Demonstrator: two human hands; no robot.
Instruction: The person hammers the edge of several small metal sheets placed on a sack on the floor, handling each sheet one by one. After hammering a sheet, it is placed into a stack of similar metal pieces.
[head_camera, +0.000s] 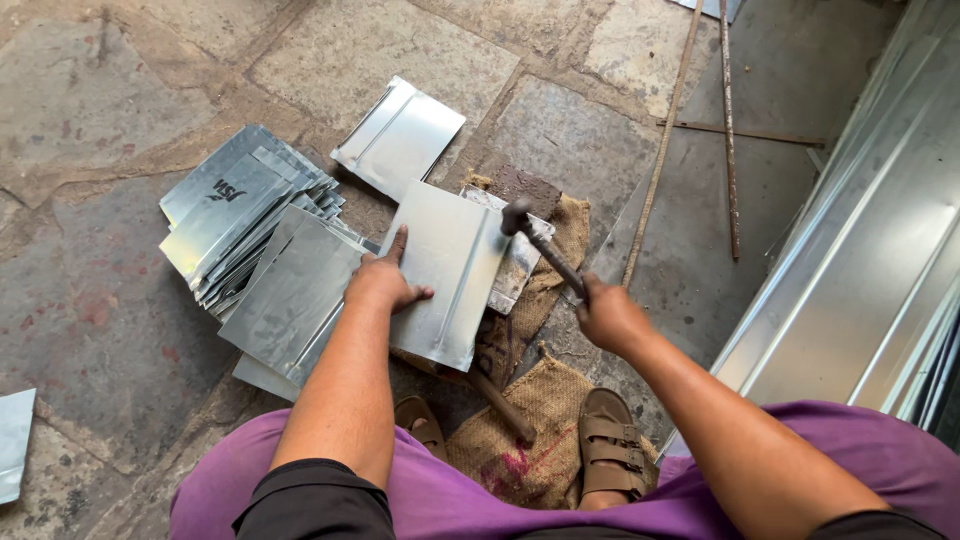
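At the centre of the frame the left hand (383, 283) lies flat, fingers spread, pressing down on a rectangular sheet of shiny galvanised metal with a folded ridge (447, 272). To its right, the right hand (608, 316) has its fingers wrapped around the wooden handle of a dark-headed hammer (542, 250), whose head sits just above the sheet's upper right edge. The sheet rests over a scuffed metal plate (520, 262) lying on brown burlap sacking (540, 400). A fanned pile of similar silver sheets (250, 220) lies at the left, touching a larger grey sheet (295, 300) beside the left hand. One more bright sheet (400, 135) sits apart at upper centre. Thin rusty rods (728, 130) lie on the stone floor (100, 100) at upper right, beside long galvanised panels (880, 250).
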